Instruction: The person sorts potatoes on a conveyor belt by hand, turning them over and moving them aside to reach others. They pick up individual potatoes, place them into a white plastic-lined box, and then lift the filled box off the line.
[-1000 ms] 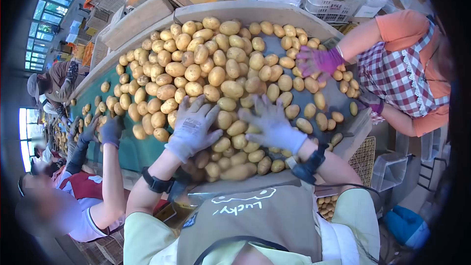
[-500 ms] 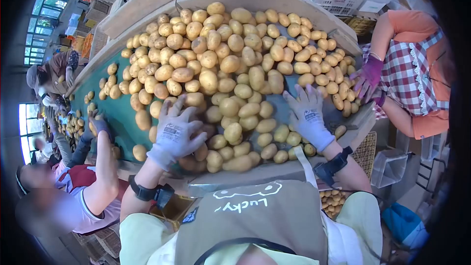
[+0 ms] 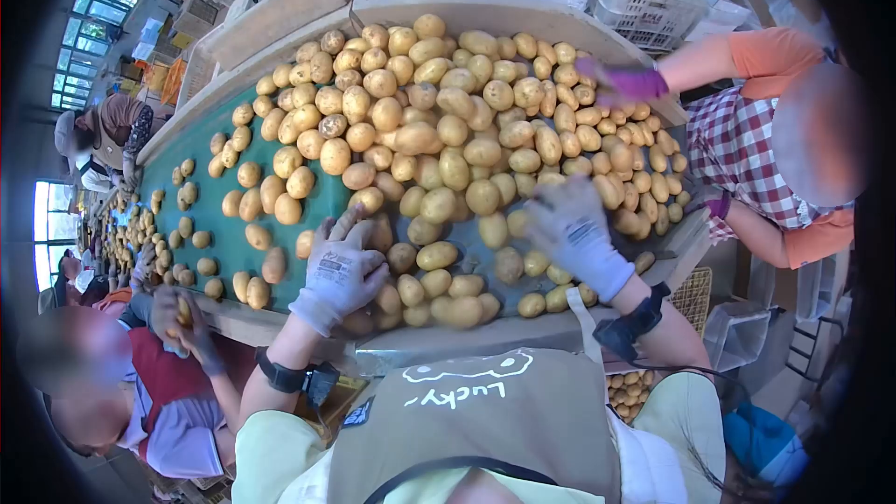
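Note:
A large heap of potatoes (image 3: 453,131) covers the green conveyor belt (image 3: 210,191) in front of me. My left hand (image 3: 341,273), in a pale work glove, lies at the heap's near left side with its fingers apart. Its fingertips touch potatoes, and more potatoes show beside the thumb. On the near right side is my right hand (image 3: 581,235), gloved alike, back upward with outstretched fingers against the potatoes. Motion blurs its fingertips. Neither hand visibly grips a potato.
To the right, a co-worker's purple-gloved hand (image 3: 635,84) reaches over the heap. At the left, another co-worker's gloved hands (image 3: 182,317) hold a potato. A white crate (image 3: 644,0) of potatoes stands behind the belt's raised wooden edge (image 3: 504,9).
The potatoes have shifted, with several spreading on the belt's left. My right hand has moved slightly down and left. The right co-worker's upper hand has swung toward the back of the heap.

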Motion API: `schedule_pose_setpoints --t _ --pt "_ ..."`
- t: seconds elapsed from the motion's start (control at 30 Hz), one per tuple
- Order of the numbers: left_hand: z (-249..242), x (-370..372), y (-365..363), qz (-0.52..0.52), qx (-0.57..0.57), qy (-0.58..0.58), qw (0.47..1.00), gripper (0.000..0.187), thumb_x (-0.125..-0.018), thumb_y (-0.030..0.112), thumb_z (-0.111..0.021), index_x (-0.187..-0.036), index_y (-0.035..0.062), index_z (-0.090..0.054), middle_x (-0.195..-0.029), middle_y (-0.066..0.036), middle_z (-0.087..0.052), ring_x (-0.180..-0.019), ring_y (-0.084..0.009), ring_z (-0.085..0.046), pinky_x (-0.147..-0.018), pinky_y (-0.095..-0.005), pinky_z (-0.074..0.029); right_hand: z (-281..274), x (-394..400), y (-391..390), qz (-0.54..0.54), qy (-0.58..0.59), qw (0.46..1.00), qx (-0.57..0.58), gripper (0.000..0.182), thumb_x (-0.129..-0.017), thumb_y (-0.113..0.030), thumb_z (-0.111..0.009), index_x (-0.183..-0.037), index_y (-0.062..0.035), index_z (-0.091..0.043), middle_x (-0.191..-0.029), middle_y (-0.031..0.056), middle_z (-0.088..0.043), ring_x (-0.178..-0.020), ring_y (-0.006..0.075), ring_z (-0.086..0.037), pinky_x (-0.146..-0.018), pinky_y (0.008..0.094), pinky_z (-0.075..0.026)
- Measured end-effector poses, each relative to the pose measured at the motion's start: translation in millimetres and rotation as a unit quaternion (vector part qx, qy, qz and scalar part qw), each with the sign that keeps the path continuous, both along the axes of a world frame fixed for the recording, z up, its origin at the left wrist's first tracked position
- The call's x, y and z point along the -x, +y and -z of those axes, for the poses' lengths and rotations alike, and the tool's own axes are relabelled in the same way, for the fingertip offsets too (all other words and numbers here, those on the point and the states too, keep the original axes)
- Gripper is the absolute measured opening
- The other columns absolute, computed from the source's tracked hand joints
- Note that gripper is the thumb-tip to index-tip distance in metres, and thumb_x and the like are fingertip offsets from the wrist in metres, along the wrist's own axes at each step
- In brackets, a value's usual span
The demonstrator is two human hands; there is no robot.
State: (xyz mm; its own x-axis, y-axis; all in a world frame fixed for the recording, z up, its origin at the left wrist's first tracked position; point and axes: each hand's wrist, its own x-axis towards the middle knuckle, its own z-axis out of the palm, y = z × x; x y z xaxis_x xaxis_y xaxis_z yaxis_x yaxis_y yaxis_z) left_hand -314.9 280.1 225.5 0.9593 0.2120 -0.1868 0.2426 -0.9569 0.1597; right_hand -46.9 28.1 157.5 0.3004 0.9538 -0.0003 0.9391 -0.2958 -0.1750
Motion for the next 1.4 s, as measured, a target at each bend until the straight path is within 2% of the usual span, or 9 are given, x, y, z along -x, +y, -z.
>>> schedule_pose_setpoints --t 0.13,0.4,0.53,0.67,0.77,0.97,1.13,1.33,1.4 --pt "-2.1 0.8 -2.7 -0.01 0.002 0.003 1.0 0.016 -0.082 0.031 -0.075 -0.086 0.0174 -0.082 -0.13 -0.011 -0.067 -0.136 -0.04 -0.052 -0.112 -0.0603 -0.04 44.0 30.5 1.4 0.005 0.077 0.984 0.164 0.037 -0.084 -0.033 -0.075 -0.115 -0.0164 -0.063 -0.109 0.0052 -0.069 -0.1 0.0302 -0.07 -0.073 0.051 -0.05" --pt "-8.7 -10.6 -10.7 0.014 -0.019 0.015 1.0 0.02 -0.081 0.031 -0.076 -0.096 0.0186 -0.081 -0.123 -0.008 -0.067 -0.126 -0.0369 -0.058 -0.109 -0.0571 -0.042 30.3 -4.3 -9.7 0.105 0.022 0.981 0.164 0.033 -0.086 -0.028 -0.072 -0.116 -0.0174 -0.065 -0.101 0.0152 -0.067 -0.085 0.0347 -0.071 -0.069 0.0493 -0.054" --pt "-5.6 -66.4 -58.6 0.192 -0.014 -0.086 0.978 0.028 -0.076 0.029 -0.073 -0.103 0.0215 -0.072 -0.104 -0.001 -0.064 -0.095 -0.0237 -0.063 -0.08 -0.0416 -0.05 33.8 -11.5 -5.4 0.049 0.045 0.986 0.15 0.033 -0.086 -0.028 -0.071 -0.116 -0.0175 -0.066 -0.101 0.0138 -0.068 -0.088 0.034 -0.07 -0.071 0.0485 -0.054" --pt "55.9 -109.3 -108.2 0.35 0.008 0.172 0.921 0.05 -0.093 0.037 -0.065 -0.142 0.0295 -0.061 -0.114 -0.008 -0.066 -0.09 -0.0274 -0.07 -0.068 -0.0425 -0.054 -79.6 -18.6 34.5 -0.089 0.131 0.959 -0.233 0.038 -0.08 -0.024 -0.079 -0.113 -0.0073 -0.071 -0.109 0.0124 -0.071 -0.094 0.032 -0.069 -0.078 0.0438 -0.053" --pt "112.6 -114.8 -129.3 0.338 0.098 0.119 0.928 0.049 -0.094 0.024 -0.06 -0.142 0.0309 -0.057 -0.115 -0.01 -0.067 -0.089 -0.0308 -0.073 -0.065 -0.0476 -0.056 -180.5 -28.5 53.0 -0.159 0.031 0.87 -0.466 0.039 -0.081 -0.019 -0.081 -0.115 -0.001 -0.072 -0.119 0.0166 -0.071 -0.102 0.0365 -0.069 -0.088 0.0399 -0.053" --pt "34.5 -113.0 -104.6 0.303 0.13 0.088 0.94 0.044 -0.09 0.022 -0.064 -0.134 0.0231 -0.062 -0.118 -0.017 -0.064 -0.085 -0.0328 -0.073 -0.063 -0.0439 -0.058 -143.8 -131.0 140.7 0.157 -0.077 0.867 -0.466 0.061 -0.092 -0.023 -0.073 -0.149 -0.0076 -0.056 -0.143 0.0193 -0.06 -0.128 0.0403 -0.058 -0.107 0.0521 -0.046" --pt "-140.0 -133.1 -22.7 0.334 0.18 -0.394 0.837 0.041 -0.075 0.014 -0.084 -0.114 0.013 -0.07 -0.094 -0.012 -0.065 -0.071 -0.0265 -0.065 -0.053 -0.039 -0.051 -38.7 -77.1 98.6 0.11 0.036 0.938 -0.326 0.067 -0.095 -0.028 -0.069 -0.156 -0.0096 -0.049 -0.143 0.0205 -0.059 -0.12 0.0397 -0.059 -0.103 0.051 -0.047" --pt "-161.4 -289.0 48.1 0.102 -0.168 -0.619 0.76 0.057 -0.096 0.023 -0.068 -0.148 0.0078 -0.053 -0.147 -0.025 -0.055 -0.139 -0.0469 -0.05 -0.115 -0.0502 -0.044 -12.9 -19.0 62.5 0.11 0.159 0.941 -0.279 0.062 -0.092 -0.028 -0.071 -0.149 -0.0118 -0.055 -0.129 0.0137 -0.066 -0.105 0.0361 -0.061 -0.093 0.0489 -0.048" --pt "-95.2 -306.9 60.0 -0.007 -0.323 -0.334 0.886 0.046 -0.098 0.026 -0.062 -0.143 0.0116 -0.059 -0.153 -0.02 -0.055 -0.145 -0.0437 -0.046 -0.114 -0.0566 -0.041 -17.4 -18.8 51.1 0.082 0.147 0.95 -0.262 0.055 -0.09 -0.029 -0.072 -0.141 -0.0111 -0.061 -0.124 0.0126 -0.066 -0.103 0.0359 -0.062 -0.092 0.0492 -0.049"
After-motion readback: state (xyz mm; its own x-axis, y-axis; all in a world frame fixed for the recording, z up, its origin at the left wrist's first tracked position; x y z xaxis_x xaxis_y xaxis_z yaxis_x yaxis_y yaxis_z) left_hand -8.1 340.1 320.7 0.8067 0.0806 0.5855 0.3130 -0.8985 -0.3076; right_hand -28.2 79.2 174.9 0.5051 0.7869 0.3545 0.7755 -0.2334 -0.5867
